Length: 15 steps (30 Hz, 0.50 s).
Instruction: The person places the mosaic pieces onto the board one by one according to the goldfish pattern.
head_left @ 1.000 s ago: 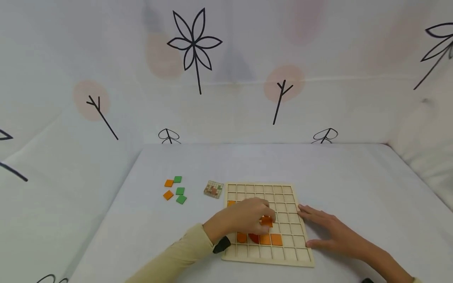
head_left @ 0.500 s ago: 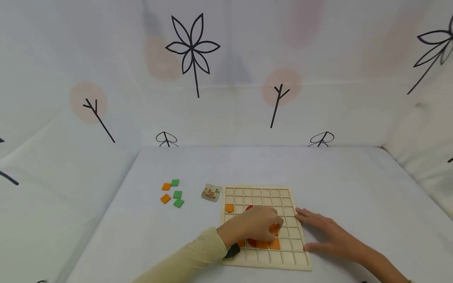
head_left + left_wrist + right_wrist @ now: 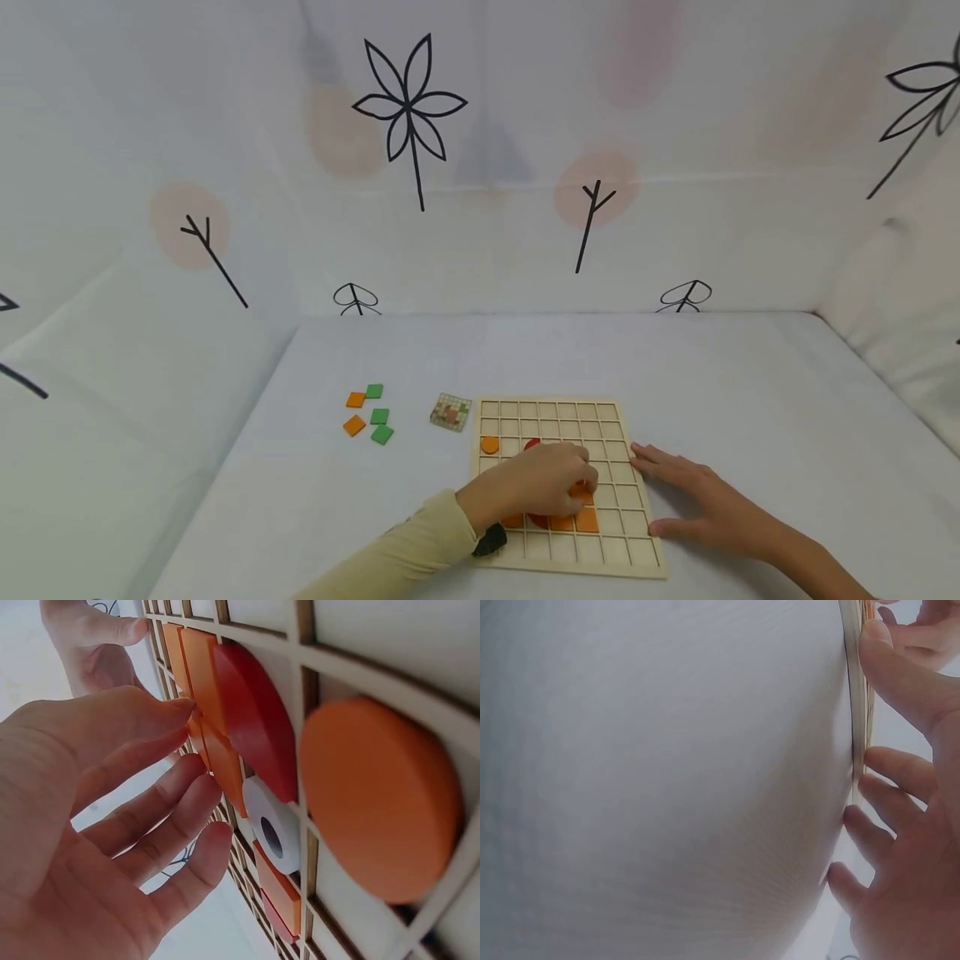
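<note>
A wooden grid board (image 3: 628,546) lies on the white table with coloured pieces in its cells. My left hand (image 3: 534,482) reaches over it, thumb and index fingertips pinching at an orange square tile (image 3: 581,493). In the left wrist view that tile (image 3: 196,735) sits at its cell beside other orange tiles (image 3: 202,671). Nearby lie a red curved piece (image 3: 259,724), a white ring-like piece (image 3: 271,825) and an orange round piece (image 3: 382,799). My right hand (image 3: 701,500) rests with spread fingers at the board's right edge, also seen along the board's side (image 3: 859,712).
Several loose green tiles (image 3: 379,416) and orange tiles (image 3: 354,426) lie on the table (image 3: 300,483) to the left. A small patterned card (image 3: 451,412) lies by the board's upper left corner. A patterned cloth (image 3: 480,233) stands behind.
My left hand has moved slightly right and down with the orange square tile, which was tilted between its fingers and now lies lower at the board. The right hand stays at the edge.
</note>
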### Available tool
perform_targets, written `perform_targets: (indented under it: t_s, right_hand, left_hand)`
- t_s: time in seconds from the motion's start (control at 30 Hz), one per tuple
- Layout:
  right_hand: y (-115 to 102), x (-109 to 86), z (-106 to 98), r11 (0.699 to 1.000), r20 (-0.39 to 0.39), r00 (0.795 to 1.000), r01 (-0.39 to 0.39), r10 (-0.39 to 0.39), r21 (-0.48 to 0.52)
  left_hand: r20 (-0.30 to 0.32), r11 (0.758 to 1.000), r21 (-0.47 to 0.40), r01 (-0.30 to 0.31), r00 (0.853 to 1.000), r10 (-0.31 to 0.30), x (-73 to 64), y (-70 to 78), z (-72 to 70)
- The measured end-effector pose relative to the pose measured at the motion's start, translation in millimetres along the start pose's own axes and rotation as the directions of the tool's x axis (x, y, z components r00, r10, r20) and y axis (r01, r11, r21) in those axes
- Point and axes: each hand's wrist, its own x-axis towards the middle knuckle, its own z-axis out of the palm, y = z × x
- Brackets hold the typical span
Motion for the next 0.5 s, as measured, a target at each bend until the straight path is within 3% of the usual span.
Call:
perform_targets:
  t_s: [0.2, 0.5]
  right_hand:
    - [0.0, 0.9, 0.3, 0.999, -0.005, 1.0, -0.001, 0.001, 0.034]
    - [-2.4, 1.0, -1.0, 1.0, -0.001, 1.0, -0.02, 0.02, -0.016]
  left_hand:
    - [-0.026, 0.999, -0.023, 0.037, 0.999, -0.037, -9.4, -4.9, -2.8]
    - [-0.111, 0.982, -0.135, 0.135, 0.982, -0.151, -48.7, -23.8, -15.1]
